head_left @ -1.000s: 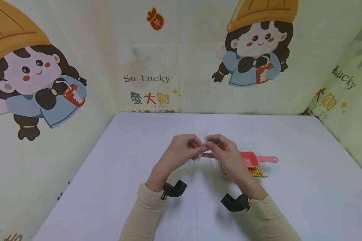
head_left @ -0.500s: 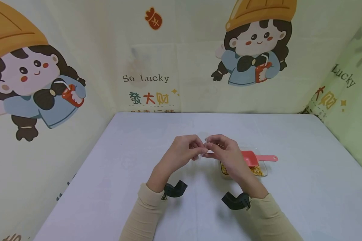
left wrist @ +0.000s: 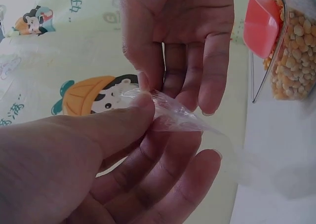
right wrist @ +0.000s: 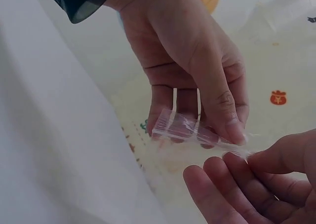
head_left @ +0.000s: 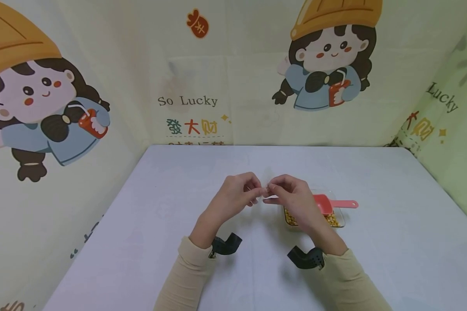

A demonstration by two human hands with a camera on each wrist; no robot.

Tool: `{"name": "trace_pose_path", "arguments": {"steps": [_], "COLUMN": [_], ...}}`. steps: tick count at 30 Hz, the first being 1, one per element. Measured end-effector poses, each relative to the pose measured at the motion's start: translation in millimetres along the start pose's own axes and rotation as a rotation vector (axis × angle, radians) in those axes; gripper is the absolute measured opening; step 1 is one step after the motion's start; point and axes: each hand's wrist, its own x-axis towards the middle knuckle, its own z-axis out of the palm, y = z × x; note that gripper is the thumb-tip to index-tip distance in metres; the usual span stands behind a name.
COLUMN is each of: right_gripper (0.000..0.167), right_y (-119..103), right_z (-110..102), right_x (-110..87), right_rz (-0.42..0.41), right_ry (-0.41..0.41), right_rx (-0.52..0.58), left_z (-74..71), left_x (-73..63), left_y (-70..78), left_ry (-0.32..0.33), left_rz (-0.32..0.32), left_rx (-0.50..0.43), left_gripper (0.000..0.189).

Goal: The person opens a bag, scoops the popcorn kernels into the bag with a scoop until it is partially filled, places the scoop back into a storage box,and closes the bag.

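Observation:
Both hands meet in mid-air over the table, working on a small clear plastic bag [left wrist: 177, 116]. My left hand [head_left: 235, 192] pinches the bag's edge between thumb and index finger, its other fingers curving behind the film. From the other side my right hand [head_left: 295, 196] pinches the same edge, thumb tip close to the left thumb. In the right wrist view a flat, creased end of the bag sticks out past the left thumb. The rest of the thin film is faint and hard to make out.
Behind the right hand, a clear rectangular container [head_left: 344, 222] holds yellow corn kernels [left wrist: 296, 56]. A pink scoop [head_left: 324, 204] lies on the kernels, its handle pointing right past the rim. The white-covered table [head_left: 171, 172] meets a printed cloth backdrop [head_left: 253, 86].
Fingertips of both hands have shifted slightly along the bag's edge, and the film now shows higher above them. The right hand has edged a little right; container and scoop stay put.

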Motion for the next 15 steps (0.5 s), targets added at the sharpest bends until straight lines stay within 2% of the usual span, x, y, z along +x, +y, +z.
{"name": "trace_pose_path", "arguments": {"steps": [3, 7, 11, 15], "right_gripper": [0.029, 0.028, 0.025, 0.028], "right_y": [1.2, 2.4, 3.5, 4.5], "right_z": [-0.5, -1.3, -0.9, -0.4], "right_x": [0.6, 1.8, 2.5, 2.9], "right_rz": [-0.001, -0.002, -0.002, -0.001], "right_ry": [0.004, 0.006, 0.018, 0.033], "right_rx": [-0.01, -0.012, -0.023, -0.048], "left_z": [0.9, 3.4, 6.4, 8.8], "left_x": [0.9, 1.8, 2.5, 3.0], "left_y": [0.2, -0.2, 0.8, 4.1], "left_ry": [0.005, 0.021, 0.035, 0.044], "left_rz": [-0.017, 0.008, 0.033, 0.053], "left_rx": [-0.017, -0.008, 0.028, 0.075], "left_gripper": [0.011, 0.009, 0.008, 0.008]}}
